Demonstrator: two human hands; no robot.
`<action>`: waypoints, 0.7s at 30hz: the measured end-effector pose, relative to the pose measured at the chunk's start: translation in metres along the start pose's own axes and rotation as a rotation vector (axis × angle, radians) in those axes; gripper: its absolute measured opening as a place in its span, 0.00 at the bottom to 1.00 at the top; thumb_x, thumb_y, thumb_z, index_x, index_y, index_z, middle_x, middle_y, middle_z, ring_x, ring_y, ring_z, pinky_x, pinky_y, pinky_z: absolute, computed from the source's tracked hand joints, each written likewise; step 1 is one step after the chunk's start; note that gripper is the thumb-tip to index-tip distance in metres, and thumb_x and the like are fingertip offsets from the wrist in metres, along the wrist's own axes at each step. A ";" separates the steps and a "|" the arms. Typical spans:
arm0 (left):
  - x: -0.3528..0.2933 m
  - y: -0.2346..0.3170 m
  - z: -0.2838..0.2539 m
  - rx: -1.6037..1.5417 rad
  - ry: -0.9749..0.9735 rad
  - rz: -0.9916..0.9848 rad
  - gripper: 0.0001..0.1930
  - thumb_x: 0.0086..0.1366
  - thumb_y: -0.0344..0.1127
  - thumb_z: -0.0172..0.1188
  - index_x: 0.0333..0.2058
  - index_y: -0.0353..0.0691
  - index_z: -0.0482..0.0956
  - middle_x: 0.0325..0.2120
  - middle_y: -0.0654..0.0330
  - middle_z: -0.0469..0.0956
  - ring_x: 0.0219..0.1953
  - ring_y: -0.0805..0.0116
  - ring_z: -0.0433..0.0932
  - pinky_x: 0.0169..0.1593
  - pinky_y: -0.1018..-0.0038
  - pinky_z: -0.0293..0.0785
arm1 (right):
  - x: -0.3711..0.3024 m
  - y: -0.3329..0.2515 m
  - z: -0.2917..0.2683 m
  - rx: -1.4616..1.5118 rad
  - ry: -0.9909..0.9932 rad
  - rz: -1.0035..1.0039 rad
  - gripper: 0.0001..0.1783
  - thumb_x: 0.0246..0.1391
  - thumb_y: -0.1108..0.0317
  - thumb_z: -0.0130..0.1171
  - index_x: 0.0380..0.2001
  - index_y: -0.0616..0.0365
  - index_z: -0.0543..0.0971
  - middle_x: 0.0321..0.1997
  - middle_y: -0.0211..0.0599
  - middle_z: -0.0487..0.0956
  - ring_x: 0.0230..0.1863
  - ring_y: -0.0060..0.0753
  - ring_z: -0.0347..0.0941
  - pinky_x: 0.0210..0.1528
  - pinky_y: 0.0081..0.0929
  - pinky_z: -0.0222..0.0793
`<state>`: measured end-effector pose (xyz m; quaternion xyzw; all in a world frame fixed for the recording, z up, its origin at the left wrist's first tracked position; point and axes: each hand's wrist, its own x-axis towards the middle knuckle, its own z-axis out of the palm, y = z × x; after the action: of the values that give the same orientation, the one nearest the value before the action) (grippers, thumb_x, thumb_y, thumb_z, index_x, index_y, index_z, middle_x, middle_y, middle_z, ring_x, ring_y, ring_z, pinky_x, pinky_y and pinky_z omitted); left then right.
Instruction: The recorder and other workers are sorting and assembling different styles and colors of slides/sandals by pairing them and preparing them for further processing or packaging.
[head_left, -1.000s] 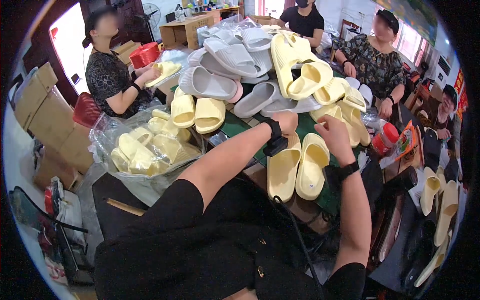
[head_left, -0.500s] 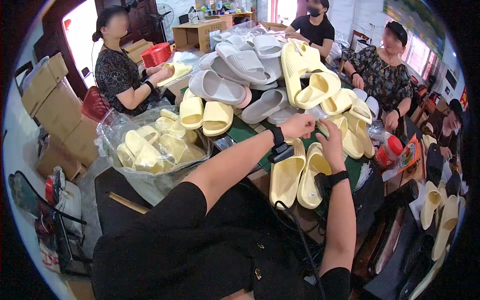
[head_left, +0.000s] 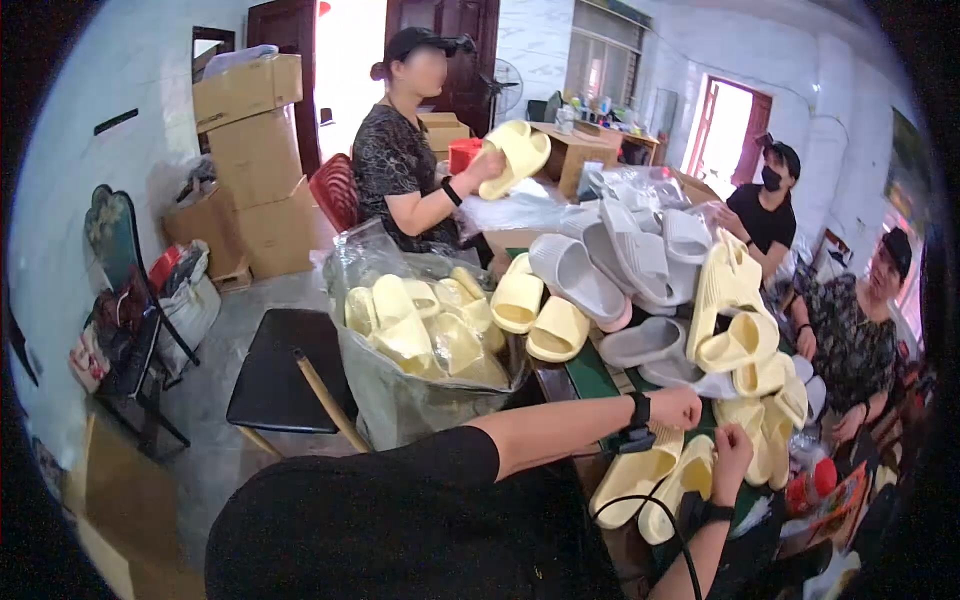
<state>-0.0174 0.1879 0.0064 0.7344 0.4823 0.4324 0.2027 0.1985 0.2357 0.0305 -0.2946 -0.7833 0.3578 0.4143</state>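
Observation:
My left hand [head_left: 674, 407] is closed, knuckles up, above a pair of pale yellow slide sandals near the table edge. What its fingers hold, if anything, is hidden. Close to its right, my right hand [head_left: 733, 460] has its fingers curled together, and I cannot make out anything in them. Beneath the hands, the left yellow slide [head_left: 622, 492] and the right yellow slide [head_left: 660, 515] lie side by side, toes away from me. Beyond them rises a heap of grey slides [head_left: 575, 275] with more yellow slides [head_left: 735, 340] on its right side.
A big bag [head_left: 400, 400] of plastic-wrapped yellow slides stands left of the table, beside a black stool [head_left: 290, 370]. Across the table a person [head_left: 400, 170] holds a yellow slide [head_left: 517, 158]. Two other people sit at the right. A red-lidded jar [head_left: 812, 482] stands near my right hand.
The view has swung left, so the table sits further right. My right hand's fingers have drawn together from a more open pose. The person at the left has lifted a yellow slide.

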 end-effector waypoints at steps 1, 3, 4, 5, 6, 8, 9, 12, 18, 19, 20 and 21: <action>0.000 0.001 0.002 -0.005 0.034 0.031 0.06 0.48 0.26 0.65 0.27 0.36 0.83 0.22 0.58 0.83 0.25 0.67 0.82 0.30 0.71 0.77 | 0.001 0.002 0.001 0.010 -0.002 -0.027 0.06 0.58 0.74 0.58 0.28 0.65 0.76 0.21 0.29 0.71 0.22 0.18 0.63 0.26 0.20 0.63; -0.001 0.000 -0.001 -0.041 0.043 -0.025 0.05 0.47 0.26 0.65 0.27 0.36 0.83 0.22 0.57 0.83 0.25 0.67 0.82 0.30 0.72 0.77 | 0.004 0.007 0.003 -0.003 -0.024 -0.023 0.06 0.58 0.74 0.58 0.28 0.64 0.76 0.22 0.27 0.71 0.23 0.17 0.64 0.26 0.19 0.62; 0.000 0.000 0.000 -0.085 0.039 -0.081 0.05 0.47 0.25 0.65 0.26 0.35 0.83 0.22 0.57 0.83 0.25 0.67 0.83 0.30 0.72 0.77 | 0.004 0.005 0.002 -0.018 -0.036 -0.006 0.06 0.58 0.74 0.57 0.28 0.63 0.75 0.23 0.26 0.70 0.24 0.17 0.64 0.26 0.19 0.62; 0.000 0.001 0.000 -0.086 0.044 -0.077 0.05 0.47 0.25 0.65 0.26 0.35 0.83 0.22 0.57 0.83 0.25 0.67 0.83 0.30 0.72 0.77 | 0.005 0.006 0.001 -0.023 -0.037 -0.010 0.06 0.58 0.74 0.57 0.28 0.63 0.75 0.23 0.26 0.70 0.24 0.17 0.64 0.26 0.19 0.62; 0.000 0.001 0.000 -0.071 0.105 -0.039 0.05 0.47 0.24 0.64 0.26 0.35 0.82 0.22 0.57 0.83 0.26 0.67 0.83 0.30 0.72 0.77 | 0.005 0.006 0.001 -0.006 -0.039 -0.004 0.05 0.59 0.74 0.57 0.29 0.63 0.76 0.24 0.25 0.71 0.25 0.16 0.64 0.27 0.18 0.62; 0.000 0.007 0.001 -0.061 0.161 0.003 0.05 0.47 0.23 0.64 0.26 0.34 0.82 0.22 0.56 0.83 0.26 0.67 0.83 0.30 0.73 0.77 | 0.003 0.001 0.000 0.005 -0.036 0.006 0.05 0.60 0.73 0.57 0.30 0.63 0.76 0.24 0.25 0.71 0.25 0.16 0.65 0.27 0.18 0.63; -0.001 0.010 0.002 -0.065 0.225 -0.010 0.05 0.46 0.23 0.63 0.26 0.35 0.82 0.22 0.56 0.83 0.26 0.67 0.83 0.30 0.72 0.78 | 0.002 -0.003 0.000 0.014 -0.064 0.032 0.06 0.61 0.73 0.56 0.30 0.63 0.76 0.24 0.25 0.71 0.25 0.16 0.65 0.27 0.18 0.64; -0.004 0.025 0.005 -0.049 0.308 -0.024 0.06 0.46 0.23 0.63 0.27 0.35 0.82 0.22 0.56 0.82 0.26 0.65 0.83 0.31 0.71 0.78 | -0.002 -0.011 0.001 0.038 -0.082 0.057 0.06 0.61 0.72 0.57 0.32 0.64 0.77 0.23 0.25 0.71 0.23 0.16 0.65 0.26 0.18 0.63; -0.008 0.052 0.007 0.024 0.358 0.070 0.05 0.55 0.25 0.63 0.32 0.35 0.82 0.25 0.56 0.82 0.26 0.66 0.80 0.32 0.71 0.75 | -0.002 -0.014 0.007 0.101 -0.094 -0.031 0.06 0.63 0.72 0.55 0.34 0.65 0.77 0.26 0.27 0.73 0.24 0.18 0.65 0.27 0.19 0.64; -0.008 0.059 0.009 0.013 0.373 0.108 0.05 0.55 0.25 0.64 0.32 0.36 0.82 0.25 0.56 0.82 0.26 0.66 0.80 0.32 0.71 0.75 | -0.001 -0.011 0.005 0.089 -0.101 -0.061 0.06 0.64 0.73 0.54 0.34 0.65 0.76 0.26 0.28 0.73 0.25 0.18 0.66 0.28 0.19 0.64; -0.008 0.066 0.011 0.005 0.368 0.110 0.05 0.55 0.25 0.64 0.32 0.36 0.82 0.25 0.56 0.82 0.26 0.66 0.80 0.32 0.71 0.75 | -0.001 -0.009 0.003 0.077 -0.108 -0.089 0.06 0.64 0.73 0.53 0.35 0.65 0.76 0.27 0.28 0.73 0.26 0.18 0.66 0.29 0.19 0.64; -0.008 0.072 0.012 -0.031 0.372 0.094 0.05 0.55 0.26 0.65 0.32 0.36 0.82 0.25 0.56 0.82 0.26 0.66 0.80 0.33 0.71 0.75 | -0.003 -0.007 0.000 0.072 -0.101 -0.084 0.06 0.64 0.73 0.53 0.35 0.65 0.76 0.27 0.28 0.73 0.26 0.18 0.66 0.29 0.19 0.64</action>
<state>0.0302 0.1496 0.0480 0.6603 0.4697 0.5773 0.1008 0.1983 0.2297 0.0344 -0.2281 -0.8016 0.3825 0.3989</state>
